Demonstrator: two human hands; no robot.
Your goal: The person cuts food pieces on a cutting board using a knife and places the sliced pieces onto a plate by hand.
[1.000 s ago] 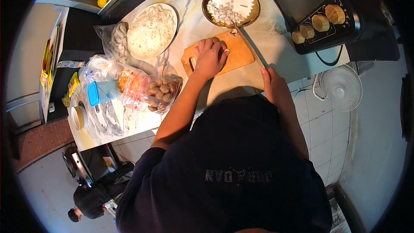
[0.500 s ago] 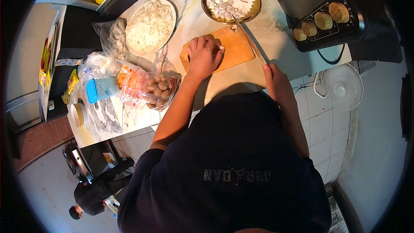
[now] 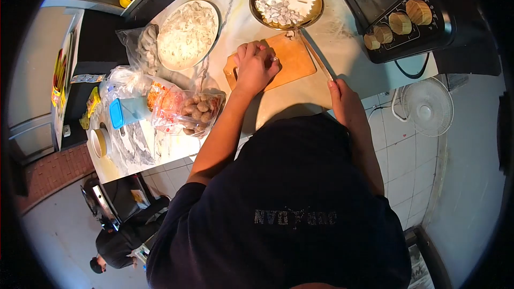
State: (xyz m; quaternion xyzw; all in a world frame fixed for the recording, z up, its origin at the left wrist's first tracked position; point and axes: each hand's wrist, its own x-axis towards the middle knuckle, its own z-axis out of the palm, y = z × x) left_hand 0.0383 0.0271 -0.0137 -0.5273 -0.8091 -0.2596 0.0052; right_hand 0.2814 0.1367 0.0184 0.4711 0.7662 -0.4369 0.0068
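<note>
My left hand (image 3: 254, 68) rests on the orange cutting board (image 3: 295, 63), its fingers curled around a small pale piece of food (image 3: 275, 59) that mostly hides beneath them. A long knife (image 3: 317, 56) is gripped by the handle in my right hand (image 3: 346, 100), at the board's right edge. Its blade points away from me toward a dark-rimmed plate (image 3: 320, 12). On that plate lie chopped greyish-white pieces (image 3: 279, 10). A small dark-and-pale scrap (image 3: 290, 35) sits at the board's far edge.
Left of the board stand a bowl of pale shredded food (image 3: 187, 35), a plastic bag of brown balls (image 3: 199, 111) and a blue-lidded container (image 3: 116, 113). A black appliance with wooden knobs (image 3: 409, 27) is at right; a fan (image 3: 426, 108) stands beyond. Another person (image 3: 115, 246) is at lower left.
My right hand has drawn the knife slightly back, its tip now farther from the plate's chopped pieces. The fingers of my left hand curl a little more around the pale piece.
</note>
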